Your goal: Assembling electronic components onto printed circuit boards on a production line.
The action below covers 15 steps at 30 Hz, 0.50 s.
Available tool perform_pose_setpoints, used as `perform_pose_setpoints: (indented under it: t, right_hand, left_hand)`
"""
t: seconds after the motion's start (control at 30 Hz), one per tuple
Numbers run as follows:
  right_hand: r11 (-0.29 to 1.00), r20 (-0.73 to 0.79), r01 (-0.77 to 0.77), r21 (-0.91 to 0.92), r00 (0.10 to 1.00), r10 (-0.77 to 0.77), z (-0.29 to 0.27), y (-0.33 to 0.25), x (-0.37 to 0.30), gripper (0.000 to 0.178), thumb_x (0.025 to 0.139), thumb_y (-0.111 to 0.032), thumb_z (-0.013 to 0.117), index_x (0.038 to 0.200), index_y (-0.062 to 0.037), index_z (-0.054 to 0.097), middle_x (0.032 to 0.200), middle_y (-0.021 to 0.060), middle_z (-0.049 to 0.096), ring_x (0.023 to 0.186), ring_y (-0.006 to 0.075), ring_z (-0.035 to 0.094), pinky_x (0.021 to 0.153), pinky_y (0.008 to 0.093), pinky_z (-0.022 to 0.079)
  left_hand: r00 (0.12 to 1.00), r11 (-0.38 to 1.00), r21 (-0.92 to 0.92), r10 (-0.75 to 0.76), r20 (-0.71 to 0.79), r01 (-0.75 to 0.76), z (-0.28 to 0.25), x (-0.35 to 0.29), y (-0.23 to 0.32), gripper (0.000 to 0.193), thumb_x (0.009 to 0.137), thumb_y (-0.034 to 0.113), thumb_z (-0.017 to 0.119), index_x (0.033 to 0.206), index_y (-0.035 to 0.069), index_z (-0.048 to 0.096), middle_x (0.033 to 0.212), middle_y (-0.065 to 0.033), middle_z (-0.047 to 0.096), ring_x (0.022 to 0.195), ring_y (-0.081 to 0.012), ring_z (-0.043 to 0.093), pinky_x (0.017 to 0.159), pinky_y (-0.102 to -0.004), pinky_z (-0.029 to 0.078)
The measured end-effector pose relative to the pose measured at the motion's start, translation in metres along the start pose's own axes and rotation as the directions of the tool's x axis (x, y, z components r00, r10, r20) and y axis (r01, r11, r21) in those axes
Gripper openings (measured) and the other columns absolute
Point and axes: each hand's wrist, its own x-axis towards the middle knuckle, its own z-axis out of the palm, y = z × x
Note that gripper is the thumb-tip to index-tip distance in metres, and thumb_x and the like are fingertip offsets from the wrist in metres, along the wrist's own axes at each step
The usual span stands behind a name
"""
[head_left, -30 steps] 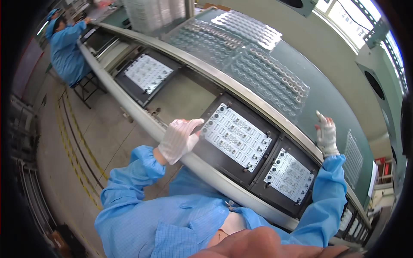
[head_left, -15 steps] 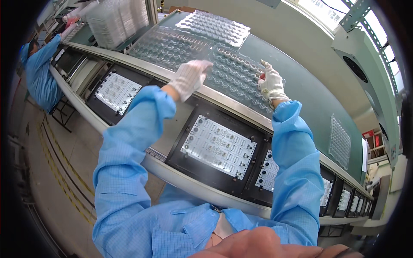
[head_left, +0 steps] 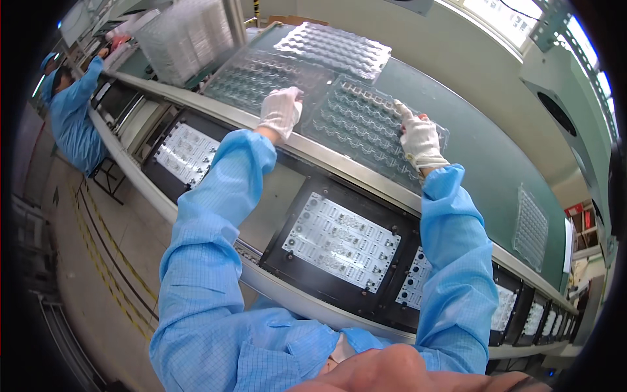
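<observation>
My left hand [head_left: 281, 114], in a white knit glove, is above the near right part of a clear moulded plastic tray [head_left: 251, 73]. Its fingers curl inward, and I cannot make out whether something small is in them. On the right, my gloved right hand [head_left: 421, 140] rests at the right end of a second clear tray [head_left: 356, 124]. One finger stretches toward a row of small parts along this tray's far edge, with another bare fingertip showing beside it. Nearer me, a white circuit board panel [head_left: 343, 242] sits in a black fixture [head_left: 277, 251] on the line.
A third clear tray [head_left: 333, 49] lies farther back, left of a smaller tray [head_left: 531, 228] on the green bench [head_left: 483, 163]. Stacked trays [head_left: 189, 42] stand at far left. More panels [head_left: 186, 153] line the conveyor. A co-worker in blue [head_left: 77, 124] works at left.
My left hand has drawn left and down from between the two trays, its fingers now curled in. My right hand stays at the right tray's end. The whole view has shifted slightly.
</observation>
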Motion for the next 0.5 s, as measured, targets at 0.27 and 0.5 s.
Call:
perform_pose_setpoints:
  t: [0.27, 0.5]
  right_hand:
    - [0.971, -0.031, -0.097, 0.219, 0.994, 0.106, 0.022, -0.010, -0.052, 0.058, 0.084, -0.001, 0.054, 0.139, -0.0189, 0.055, 0.096, 0.0139, 0.072, 0.093, 0.0329, 0.068, 0.087, 0.0416, 0.054]
    - [0.818, 0.286, -0.418, 0.395, 0.902, 0.323, -0.073, 0.066, -0.159, 0.061, 0.083, -0.008, 0.064, 0.143, -0.0123, 0.051, 0.105, 0.0117, 0.068, 0.100, 0.0265, 0.066, 0.090, 0.0356, 0.053]
  left_hand:
    - [0.992, 0.998, -0.047, -0.023, 0.126, 0.029, -0.015, -0.043, 0.014, 0.028, 0.085, 0.030, 0.072, 0.105, 0.010, 0.072, 0.088, -0.0174, 0.072, 0.084, -0.0341, 0.070, 0.075, -0.0436, 0.054]
    - [0.981, 0.999, 0.028, 0.020, 0.191, -0.026, -0.017, -0.045, 0.010, 0.049, 0.078, 0.039, 0.080, 0.115, 0.010, 0.066, 0.089, -0.0094, 0.068, 0.090, -0.0295, 0.064, 0.092, -0.0410, 0.047]
